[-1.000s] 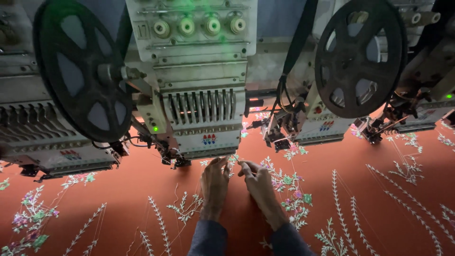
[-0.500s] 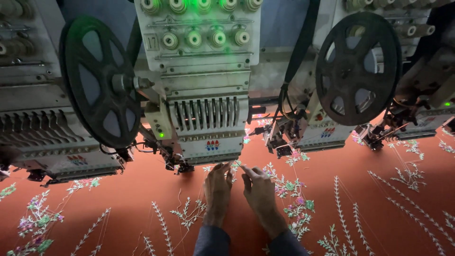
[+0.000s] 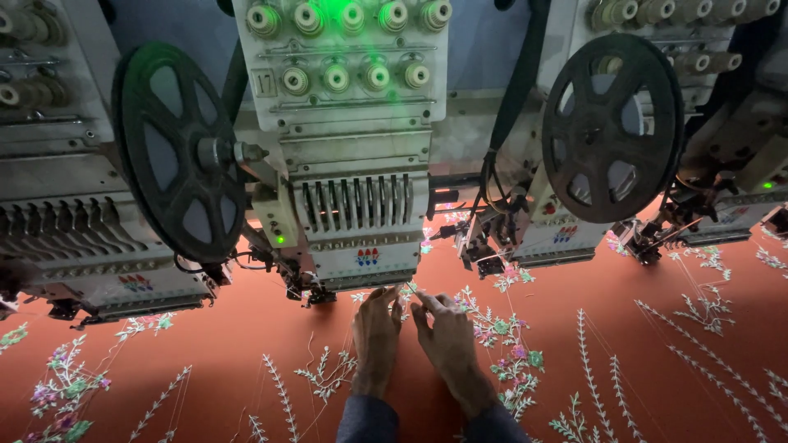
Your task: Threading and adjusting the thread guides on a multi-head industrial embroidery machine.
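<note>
My left hand and my right hand lie side by side on the orange-red fabric, fingertips meeting just below the middle embroidery head. The fingers pinch at something thin, likely a thread, too small to make out. White stem and pink-green flower embroidery runs beside my right hand. Dark sleeves cover both wrists at the bottom edge.
Embroidery heads stand in a row: one at left, one at right, another at far right. Two black spoked reels hang in front. Thread cones sit on top under green light.
The view has shifted so the machine heads appear further right and lower. My hands have stayed at the same spot on the fabric, fingertips together.
</note>
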